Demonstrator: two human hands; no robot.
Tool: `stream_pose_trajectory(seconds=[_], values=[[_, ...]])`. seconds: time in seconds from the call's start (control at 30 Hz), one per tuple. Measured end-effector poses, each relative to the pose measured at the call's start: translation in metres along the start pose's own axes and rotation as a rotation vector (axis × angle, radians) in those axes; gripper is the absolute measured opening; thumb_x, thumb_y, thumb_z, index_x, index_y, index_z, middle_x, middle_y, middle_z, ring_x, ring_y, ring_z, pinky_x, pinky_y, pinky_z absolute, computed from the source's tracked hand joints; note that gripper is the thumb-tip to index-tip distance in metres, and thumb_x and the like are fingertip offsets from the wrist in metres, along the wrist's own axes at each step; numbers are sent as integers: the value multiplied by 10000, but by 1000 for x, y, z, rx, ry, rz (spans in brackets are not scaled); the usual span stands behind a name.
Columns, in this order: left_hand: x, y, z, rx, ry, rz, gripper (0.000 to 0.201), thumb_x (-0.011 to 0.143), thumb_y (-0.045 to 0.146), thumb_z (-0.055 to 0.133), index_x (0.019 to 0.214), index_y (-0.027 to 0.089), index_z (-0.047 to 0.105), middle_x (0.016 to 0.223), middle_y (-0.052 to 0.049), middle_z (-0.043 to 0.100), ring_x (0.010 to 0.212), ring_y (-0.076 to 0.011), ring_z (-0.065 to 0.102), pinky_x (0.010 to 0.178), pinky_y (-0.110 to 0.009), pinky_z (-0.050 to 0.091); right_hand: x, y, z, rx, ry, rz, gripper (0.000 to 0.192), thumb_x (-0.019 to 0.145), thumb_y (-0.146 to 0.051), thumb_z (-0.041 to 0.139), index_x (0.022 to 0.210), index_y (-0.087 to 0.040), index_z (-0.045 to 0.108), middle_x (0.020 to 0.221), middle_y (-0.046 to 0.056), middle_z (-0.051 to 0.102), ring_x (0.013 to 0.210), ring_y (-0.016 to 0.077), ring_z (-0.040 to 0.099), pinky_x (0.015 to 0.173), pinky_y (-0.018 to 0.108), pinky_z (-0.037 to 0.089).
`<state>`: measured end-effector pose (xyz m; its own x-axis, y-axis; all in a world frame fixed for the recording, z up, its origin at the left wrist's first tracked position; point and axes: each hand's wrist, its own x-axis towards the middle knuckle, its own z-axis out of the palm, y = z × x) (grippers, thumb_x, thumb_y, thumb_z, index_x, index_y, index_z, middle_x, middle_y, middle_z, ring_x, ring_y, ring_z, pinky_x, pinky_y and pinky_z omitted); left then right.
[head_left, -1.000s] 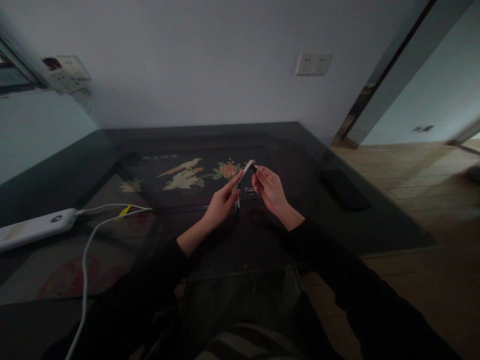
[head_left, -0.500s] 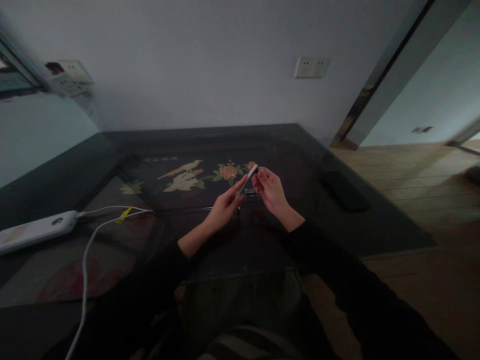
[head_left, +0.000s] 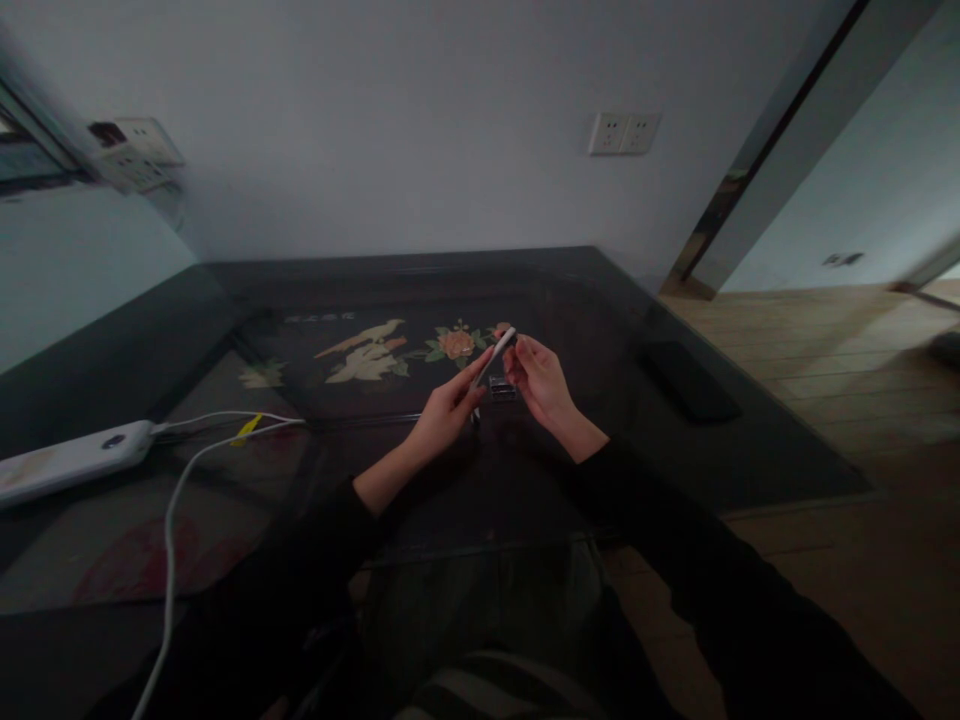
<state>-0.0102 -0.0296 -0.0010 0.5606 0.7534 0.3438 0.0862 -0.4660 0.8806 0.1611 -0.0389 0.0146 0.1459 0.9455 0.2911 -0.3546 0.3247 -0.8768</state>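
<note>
White and slim, the stick-like object is held tilted above the dark glass table. The left hand pinches its lower end between thumb and fingers, and the right hand pinches a dark piece at its upper tip; what that piece is cannot be told. Just beneath the object, a small metal part lies on the table. Beyond the object is a bird-and-flower inlay. Well to its right lies a black phone. Far to its left sits a white power bank with a white cable.
</note>
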Motion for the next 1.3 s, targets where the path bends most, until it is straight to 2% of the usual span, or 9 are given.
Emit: stream_pose_trajectory(seconds=[0.1, 0.2, 0.33, 0.63, 0.77, 0.9, 1.07, 1.3], values=[[1, -3, -2, 45, 37, -2, 583, 954, 255, 512, 1521, 206, 390, 778, -6, 654, 543, -86, 376, 549, -210, 364, 0, 1, 0, -29, -1, -4, 446, 702, -639, 751, 792, -207, 683, 609, -40, 517, 504, 73, 408, 470, 236, 307], [2, -4, -4, 43, 67, 3, 585, 946, 220, 507, 1519, 204, 391, 991, -65, 715, 586, -90, 444, 593, -223, 416, 0, 2, 0, -35, 1, -11, 444, 705, -633, 750, 719, -206, 633, 593, -37, 521, 497, 74, 403, 465, 241, 299], [2, -3, -4, 26, 91, 22, 575, 938, 199, 504, 1506, 206, 416, 1219, -122, 688, 706, -115, 556, 685, -245, 484, 0, 3, 1, -17, 3, -4, 436, 686, -622, 771, 759, -211, 647, 582, -42, 527, 483, 74, 404, 455, 239, 296], [-2, -2, 1, 32, 66, 38, 568, 948, 244, 510, 1508, 219, 415, 1281, -111, 669, 817, -146, 614, 818, -288, 492, 0, 2, -2, -61, 17, -10, 453, 708, -636, 747, 834, -205, 692, 610, -43, 524, 493, 70, 413, 464, 235, 315], [-3, 0, 3, 33, 30, 40, 570, 954, 252, 502, 1512, 193, 408, 1211, -114, 694, 710, -118, 558, 752, -265, 480, 0, 2, -2, -65, 30, -10, 455, 712, -632, 745, 880, -211, 713, 616, -44, 511, 518, 77, 415, 481, 240, 320], [-3, 2, 5, 20, -13, 37, 574, 949, 260, 502, 1511, 184, 411, 994, -82, 721, 618, -107, 484, 632, -234, 448, -1, 2, -2, -32, 28, -6, 462, 713, -631, 742, 921, -218, 734, 610, -44, 504, 528, 82, 410, 486, 242, 316], [-4, 6, 5, -21, -36, 3, 589, 949, 242, 500, 1523, 184, 385, 737, -3, 616, 543, -90, 380, 545, -212, 369, -1, 0, -2, -44, 30, 2, 469, 717, -636, 733, 934, -221, 735, 620, -40, 506, 534, 87, 411, 492, 249, 326], [-1, 5, 2, -12, -5, -12, 586, 949, 248, 502, 1522, 189, 391, 693, 17, 557, 551, -93, 331, 538, -220, 329, 0, 1, -2, -47, 3, -15, 456, 722, -648, 729, 847, -209, 720, 608, -40, 499, 522, 78, 407, 484, 245, 307]])
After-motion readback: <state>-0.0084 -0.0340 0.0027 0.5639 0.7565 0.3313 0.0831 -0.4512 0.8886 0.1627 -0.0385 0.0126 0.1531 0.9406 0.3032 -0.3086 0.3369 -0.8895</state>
